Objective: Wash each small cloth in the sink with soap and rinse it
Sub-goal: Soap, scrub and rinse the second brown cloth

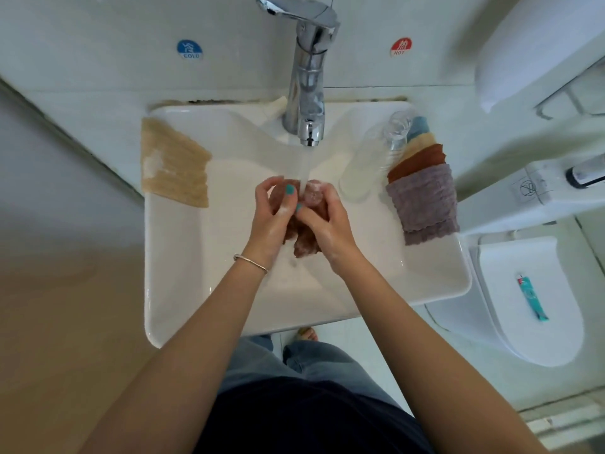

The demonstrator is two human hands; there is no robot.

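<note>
Both hands hold a wet pink-brown cloth [304, 244] over the white sink [170, 290], under water running from the chrome faucet [307, 103]. My left hand [273, 211] grips the cloth's left side, fingers curled round it. My right hand [327, 221] grips its right side, and the bunched top of the cloth sits in the stream. Soap foam clings to both hands. A beige cloth [173, 162] with foam on it lies draped over the sink's left rim. On the right rim a stack of cloths [422, 191] overlaps: purple in front, then brown, beige and blue behind.
A clear plastic bottle [373, 158] lies on the sink's right side beside the cloth stack. Cold and hot stickers mark the wall behind the faucet. A toilet [537, 306] with a teal tube on its lid stands at the right. A wall runs close on the left.
</note>
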